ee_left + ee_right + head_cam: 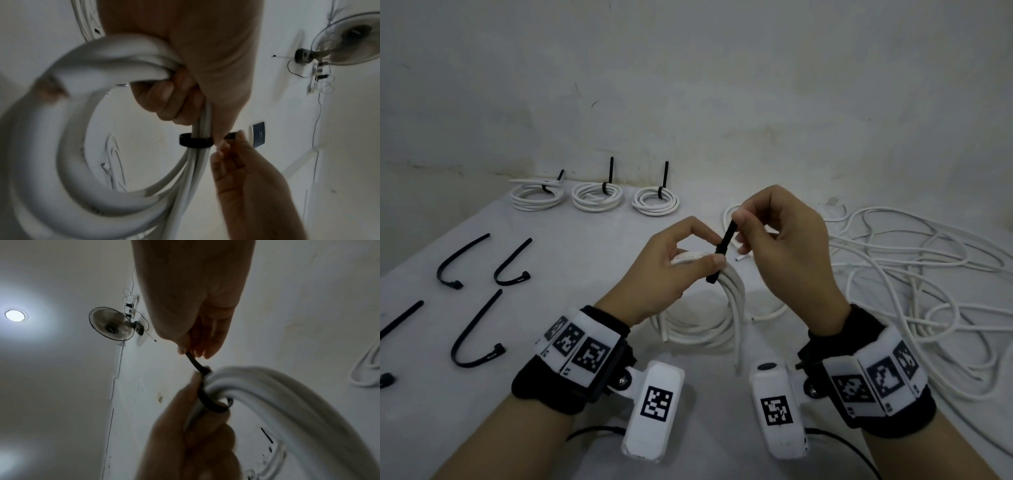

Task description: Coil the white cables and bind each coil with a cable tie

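A white cable coil is gripped at table centre by the left hand, while the black cable tie around it, tail slanting toward one o'clock, is pinched by the right hand.

Black wristbands, white tagged camera mounts

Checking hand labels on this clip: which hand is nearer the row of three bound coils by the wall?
Left. The left hand is below and slightly right of the bound coils; the right hand is farther right.
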Demonstrator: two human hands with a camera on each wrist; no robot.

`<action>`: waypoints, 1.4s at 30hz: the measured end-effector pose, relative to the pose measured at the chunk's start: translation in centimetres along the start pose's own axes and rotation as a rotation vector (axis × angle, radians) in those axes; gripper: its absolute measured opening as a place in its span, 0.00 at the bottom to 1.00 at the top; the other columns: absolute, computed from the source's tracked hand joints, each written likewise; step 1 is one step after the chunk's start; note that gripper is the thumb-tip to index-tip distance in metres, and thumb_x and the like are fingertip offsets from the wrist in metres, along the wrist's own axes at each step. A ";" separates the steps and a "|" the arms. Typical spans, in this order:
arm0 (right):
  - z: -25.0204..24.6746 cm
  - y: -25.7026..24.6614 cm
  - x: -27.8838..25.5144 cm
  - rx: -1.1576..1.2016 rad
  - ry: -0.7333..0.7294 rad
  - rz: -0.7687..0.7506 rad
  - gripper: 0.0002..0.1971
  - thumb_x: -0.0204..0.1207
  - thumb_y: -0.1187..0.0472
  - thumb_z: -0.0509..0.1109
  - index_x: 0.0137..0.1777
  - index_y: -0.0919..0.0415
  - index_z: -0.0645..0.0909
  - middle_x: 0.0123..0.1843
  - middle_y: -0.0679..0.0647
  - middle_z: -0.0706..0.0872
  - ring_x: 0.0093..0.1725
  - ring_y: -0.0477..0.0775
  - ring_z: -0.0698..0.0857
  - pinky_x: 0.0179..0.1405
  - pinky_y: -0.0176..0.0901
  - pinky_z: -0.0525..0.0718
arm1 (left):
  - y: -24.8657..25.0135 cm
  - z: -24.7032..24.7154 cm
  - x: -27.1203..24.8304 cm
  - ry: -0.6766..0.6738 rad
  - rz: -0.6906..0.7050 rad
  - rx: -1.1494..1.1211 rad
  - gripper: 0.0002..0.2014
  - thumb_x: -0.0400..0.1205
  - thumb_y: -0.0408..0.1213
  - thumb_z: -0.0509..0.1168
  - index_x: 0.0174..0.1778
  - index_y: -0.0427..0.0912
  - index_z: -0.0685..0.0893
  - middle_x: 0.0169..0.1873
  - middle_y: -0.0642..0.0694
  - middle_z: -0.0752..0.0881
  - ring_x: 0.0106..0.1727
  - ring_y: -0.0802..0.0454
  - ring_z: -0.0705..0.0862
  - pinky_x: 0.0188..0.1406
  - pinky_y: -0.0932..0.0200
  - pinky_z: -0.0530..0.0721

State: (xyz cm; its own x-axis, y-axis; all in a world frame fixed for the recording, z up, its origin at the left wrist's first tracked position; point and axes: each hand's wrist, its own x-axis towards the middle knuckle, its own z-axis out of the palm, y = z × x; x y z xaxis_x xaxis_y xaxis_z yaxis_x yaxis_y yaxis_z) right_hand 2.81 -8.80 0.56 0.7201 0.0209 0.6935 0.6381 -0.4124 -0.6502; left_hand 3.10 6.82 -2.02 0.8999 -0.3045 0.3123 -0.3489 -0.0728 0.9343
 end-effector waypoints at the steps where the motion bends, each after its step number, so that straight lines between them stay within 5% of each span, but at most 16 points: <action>1: -0.2 -0.1 0.1 0.040 0.039 0.015 0.10 0.78 0.68 0.70 0.38 0.56 0.76 0.33 0.51 0.83 0.31 0.44 0.83 0.28 0.32 0.82 | 0.1 0.1 0.0 0.001 0.007 -0.004 0.04 0.80 0.29 0.67 0.46 0.40 0.79 0.17 0.56 0.82 0.17 0.64 0.73 0.19 0.74 0.67; 5: -0.1 -0.4 0.3 0.137 0.098 0.022 0.10 0.79 0.68 0.68 0.39 0.54 0.76 0.34 0.53 0.83 0.32 0.49 0.83 0.29 0.32 0.81 | 0.2 0.2 0.0 0.050 0.028 -0.019 0.04 0.79 0.28 0.68 0.44 0.41 0.79 0.21 0.54 0.85 0.17 0.65 0.75 0.19 0.76 0.68; 10: 0.6 -0.1 0.1 0.036 -0.062 -0.005 0.05 0.76 0.67 0.72 0.43 0.58 0.80 0.38 0.46 0.85 0.37 0.45 0.84 0.33 0.41 0.87 | -0.3 -0.2 0.3 0.126 -0.004 -0.007 0.04 0.80 0.34 0.68 0.43 0.47 0.80 0.16 0.57 0.80 0.18 0.60 0.66 0.18 0.66 0.64; 15: 0.2 0.9 0.2 0.034 0.092 0.056 0.07 0.74 0.70 0.74 0.37 0.66 0.79 0.32 0.50 0.85 0.28 0.46 0.84 0.30 0.32 0.81 | -0.4 0.6 0.0 0.025 -0.024 -0.098 0.06 0.78 0.35 0.70 0.40 0.44 0.79 0.19 0.54 0.82 0.20 0.58 0.63 0.18 0.66 0.60; 19: 0.0 1.5 0.7 0.113 0.093 0.109 0.09 0.74 0.68 0.74 0.35 0.63 0.78 0.33 0.52 0.85 0.29 0.49 0.84 0.32 0.41 0.85 | -0.5 0.3 0.1 0.032 -0.002 -0.097 0.05 0.78 0.37 0.69 0.40 0.44 0.79 0.20 0.55 0.82 0.20 0.59 0.63 0.19 0.66 0.61; 23: -0.1 2.7 0.8 0.151 -0.095 0.146 0.03 0.77 0.63 0.73 0.46 0.55 0.81 0.40 0.49 0.86 0.40 0.49 0.85 0.43 0.43 0.84 | -1.1 0.0 0.5 0.146 0.004 -0.114 0.03 0.81 0.36 0.66 0.42 0.47 0.80 0.18 0.56 0.78 0.19 0.60 0.63 0.18 0.66 0.62; 25: 0.1 3.2 0.4 0.185 -0.284 0.232 0.11 0.77 0.55 0.71 0.58 0.54 0.80 0.45 0.50 0.87 0.46 0.50 0.87 0.48 0.44 0.86 | -1.3 -0.3 0.8 0.226 0.003 -0.199 0.02 0.81 0.38 0.65 0.43 0.48 0.81 0.17 0.56 0.71 0.18 0.60 0.62 0.18 0.65 0.60; 28: 0.8 3.1 -0.4 0.315 -0.455 0.306 0.19 0.75 0.50 0.65 0.61 0.60 0.80 0.37 0.51 0.86 0.36 0.52 0.87 0.40 0.45 0.87 | -1.3 -0.8 1.1 0.261 -0.008 -0.349 0.11 0.76 0.49 0.64 0.48 0.47 0.81 0.19 0.52 0.67 0.20 0.58 0.62 0.19 0.65 0.63; 31: 1.3 3.2 -0.5 0.508 -0.352 0.342 0.12 0.80 0.55 0.66 0.55 0.62 0.83 0.29 0.52 0.75 0.23 0.49 0.75 0.29 0.41 0.81 | -1.6 -1.3 1.4 0.161 -0.107 -0.474 0.23 0.76 0.56 0.58 0.56 0.42 0.82 0.21 0.49 0.72 0.22 0.56 0.68 0.23 0.63 0.74; 35: 1.0 3.4 -0.2 0.708 -0.186 0.435 0.10 0.80 0.60 0.65 0.41 0.57 0.86 0.26 0.51 0.70 0.20 0.46 0.66 0.21 0.37 0.74 | -2.0 -1.0 1.2 -0.012 -0.210 -0.415 0.29 0.72 0.64 0.52 0.41 0.39 0.81 0.23 0.47 0.79 0.26 0.52 0.80 0.33 0.57 0.83; 38: 0.9 3.2 -0.3 0.765 -0.134 0.451 0.09 0.73 0.56 0.67 0.36 0.54 0.87 0.26 0.51 0.69 0.20 0.45 0.65 0.19 0.36 0.72 | -2.5 -0.8 1.0 -0.119 -0.168 -0.528 0.29 0.67 0.68 0.60 0.35 0.41 0.78 0.25 0.48 0.79 0.28 0.52 0.82 0.39 0.55 0.85; 40: 1.0 3.2 -0.4 0.781 -0.107 0.468 0.08 0.75 0.57 0.66 0.41 0.58 0.85 0.25 0.50 0.69 0.20 0.44 0.66 0.18 0.35 0.71 | -2.8 -1.3 1.0 -0.184 -0.138 -0.579 0.27 0.65 0.62 0.74 0.42 0.41 0.79 0.29 0.48 0.81 0.31 0.52 0.83 0.42 0.57 0.87; 42: 1.1 3.3 -0.5 0.761 -0.081 0.476 0.09 0.79 0.59 0.64 0.44 0.60 0.84 0.25 0.49 0.69 0.20 0.44 0.66 0.19 0.35 0.71 | -3.0 -1.5 1.0 -0.216 -0.111 -0.543 0.21 0.67 0.43 0.78 0.48 0.39 0.77 0.32 0.47 0.82 0.34 0.52 0.85 0.45 0.57 0.87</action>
State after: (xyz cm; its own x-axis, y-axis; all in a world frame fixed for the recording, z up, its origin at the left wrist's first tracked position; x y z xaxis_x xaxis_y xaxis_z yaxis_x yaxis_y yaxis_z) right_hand 4.89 -9.18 -2.24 0.9530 0.0777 0.2927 0.2542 0.3201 -0.9126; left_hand 5.44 8.15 -4.30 0.8296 -0.5137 0.2190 -0.0207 0.3636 0.9313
